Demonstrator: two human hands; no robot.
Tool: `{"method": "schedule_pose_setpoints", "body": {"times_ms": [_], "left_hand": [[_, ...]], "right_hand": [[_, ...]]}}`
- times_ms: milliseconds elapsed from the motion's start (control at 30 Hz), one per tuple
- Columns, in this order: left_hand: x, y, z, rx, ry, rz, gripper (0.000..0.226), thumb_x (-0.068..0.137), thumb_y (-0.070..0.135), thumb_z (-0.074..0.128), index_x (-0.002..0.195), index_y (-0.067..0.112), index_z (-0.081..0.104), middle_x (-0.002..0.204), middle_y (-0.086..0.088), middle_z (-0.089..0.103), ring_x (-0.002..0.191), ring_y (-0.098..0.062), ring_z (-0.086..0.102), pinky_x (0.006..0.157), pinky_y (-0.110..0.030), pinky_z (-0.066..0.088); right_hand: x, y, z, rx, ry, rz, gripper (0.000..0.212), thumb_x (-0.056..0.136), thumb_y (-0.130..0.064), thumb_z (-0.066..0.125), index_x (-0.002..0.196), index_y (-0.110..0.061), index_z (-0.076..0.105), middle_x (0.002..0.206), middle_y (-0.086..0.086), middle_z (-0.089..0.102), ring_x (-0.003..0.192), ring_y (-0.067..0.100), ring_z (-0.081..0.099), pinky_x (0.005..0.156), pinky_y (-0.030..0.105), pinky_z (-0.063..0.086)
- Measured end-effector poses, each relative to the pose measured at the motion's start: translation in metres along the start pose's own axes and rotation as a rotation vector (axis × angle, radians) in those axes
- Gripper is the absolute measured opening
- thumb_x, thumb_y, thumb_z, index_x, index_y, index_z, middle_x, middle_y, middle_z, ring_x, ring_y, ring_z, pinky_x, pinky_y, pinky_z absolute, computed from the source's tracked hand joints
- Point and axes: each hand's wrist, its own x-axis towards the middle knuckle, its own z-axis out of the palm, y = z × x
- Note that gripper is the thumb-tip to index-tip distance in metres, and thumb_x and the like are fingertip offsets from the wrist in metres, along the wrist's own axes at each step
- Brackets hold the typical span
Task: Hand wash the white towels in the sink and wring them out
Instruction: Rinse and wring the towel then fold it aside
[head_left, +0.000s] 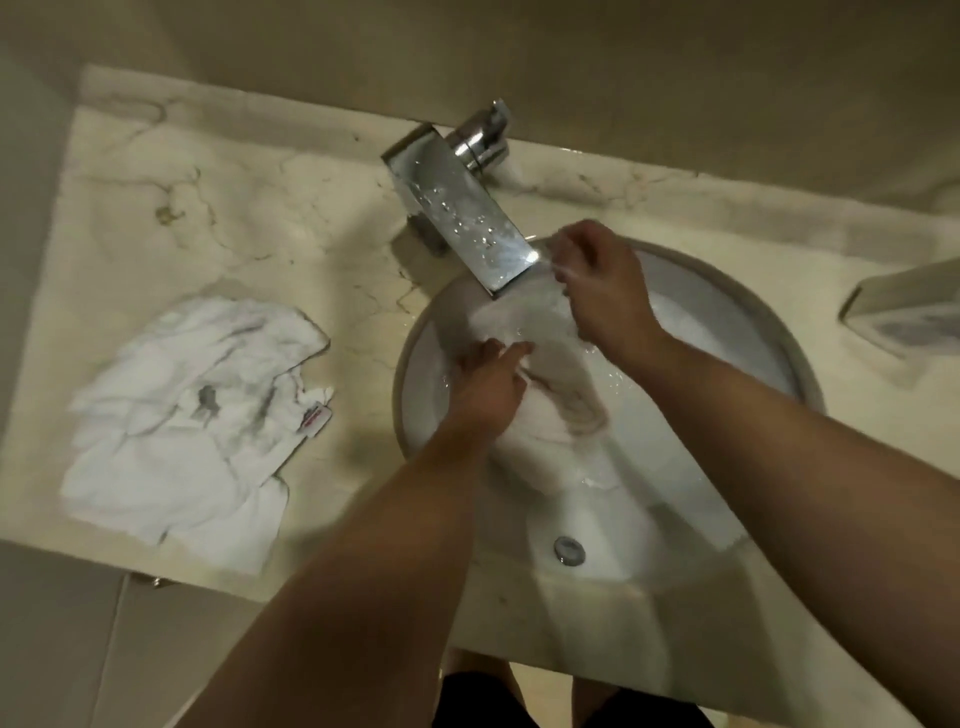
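Evidently the washing step is in hand: 1 wet towel lies in the sink, gripped low by the left hand, while the right hand pinches its upper edge by the tap. Wringing is judged next. Another soiled towel waits on the worktop.

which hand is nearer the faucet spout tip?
Right. The right hand grips the upper end of the towel just beside the faucet spout tip. The left hand holds the towel lower in the sink, clearly below the spout.
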Motion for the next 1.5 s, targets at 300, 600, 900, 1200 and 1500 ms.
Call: {"method": "schedule_pose_setpoints", "body": {"times_ms": [300, 600, 900, 1200, 1500], "left_hand": [[-0.012, 0.0, -0.006, 0.001, 0.054, -0.103, 0.052, 0.094, 0.019, 0.053, 0.144, 0.03, 0.049, 0.131, -0.009, 0.055, 0.122, -0.034, 0.05, 0.108, -0.044, 0.037], [-0.02, -0.007, -0.009, -0.15, 0.052, -0.058, 0.047, 0.099, 0.012, 0.05, 0.147, 0.016, 0.047, 0.138, -0.017, 0.051, 0.128, -0.034, 0.045, 0.113, -0.039, 0.032], [-0.039, 0.002, -0.013, -0.371, 0.144, -0.157, 0.044, 0.105, 0.019, 0.047, 0.148, 0.01, 0.044, 0.149, -0.02, 0.035, 0.141, -0.033, 0.033, 0.122, -0.037, 0.02], [-0.04, 0.005, 0.003, -0.38, 0.112, -0.008, 0.05, 0.097, 0.016, 0.035, 0.146, 0.012, 0.049, 0.152, -0.017, 0.04, 0.142, -0.03, 0.034, 0.122, -0.037, 0.024], [-0.018, 0.008, 0.043, -0.07, 0.251, 0.226, 0.059, 0.102, 0.048, 0.026, 0.145, 0.017, 0.053, 0.15, -0.014, 0.049, 0.141, -0.034, 0.041, 0.113, -0.052, 0.035]], "right_hand": [[0.045, -0.085, 0.004, -0.129, -0.032, -0.299, 0.04, 0.096, -0.051, 0.056, 0.078, -0.015, 0.057, 0.063, -0.01, 0.047, 0.056, 0.003, 0.04, 0.056, 0.025, 0.035], [0.053, -0.083, -0.004, 0.097, -0.154, -0.11, 0.029, 0.104, -0.037, 0.05, 0.086, -0.018, 0.064, 0.07, 0.002, 0.058, 0.05, 0.01, 0.051, 0.044, 0.024, 0.042], [-0.001, 0.044, 0.012, -0.342, -0.103, 0.064, 0.024, 0.096, -0.027, 0.053, 0.1, -0.008, 0.067, 0.094, 0.011, 0.069, 0.092, 0.028, 0.065, 0.077, 0.038, 0.049], [-0.086, 0.14, 0.01, -0.903, -0.424, -0.082, 0.099, 0.081, -0.073, 0.058, 0.155, -0.018, 0.025, 0.14, 0.013, 0.047, 0.121, 0.032, 0.052, 0.098, 0.045, 0.04], [-0.1, 0.183, 0.032, -0.803, -0.041, -0.156, 0.085, 0.096, -0.067, 0.035, 0.151, -0.002, 0.037, 0.15, 0.026, 0.043, 0.135, 0.042, 0.045, 0.103, 0.051, 0.04]]}}
